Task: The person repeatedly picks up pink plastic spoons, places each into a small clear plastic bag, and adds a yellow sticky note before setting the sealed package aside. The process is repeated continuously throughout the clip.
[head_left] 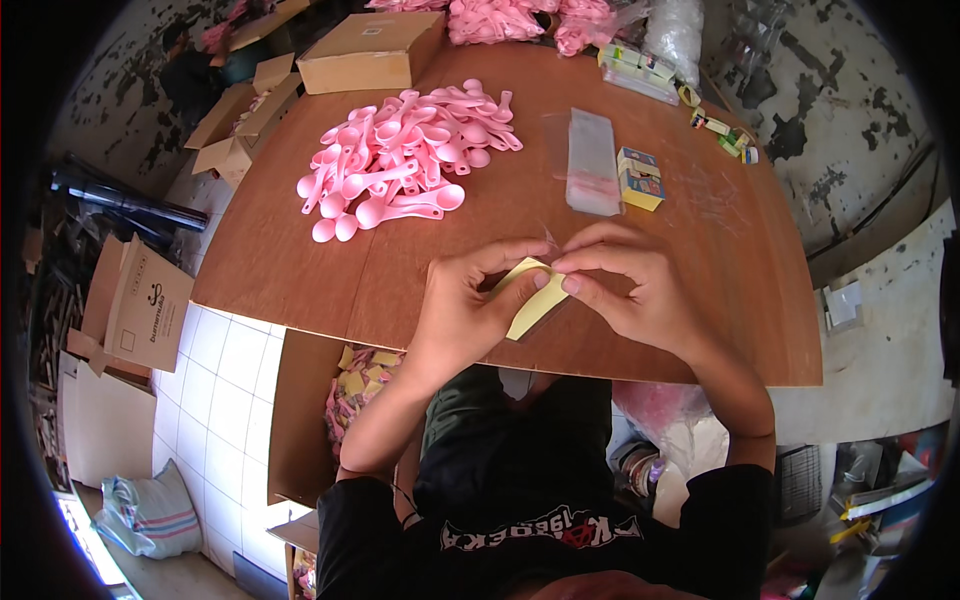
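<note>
My left hand (478,300) is closed on a pale yellow card (530,310), thumb lying across its face, just above the table's near edge. My right hand (622,280) pinches at the card's upper right corner; a wisp of clear film shows by the fingertips, and I cannot tell whether it wraps the card. Beyond my hands lies a stack of clear plastic sleeves (594,160). Beside it stands a small yellow and blue box of cards (641,180). A heap of pink plastic spoons (400,150) covers the table's left part.
On the brown table (480,220), a cardboard box (372,55) and bags of pink spoons (495,20) stand at the far edge. Rolls of tape (735,145) lie far right. Below the near edge, an open carton (305,420) holds packed pink and yellow pieces.
</note>
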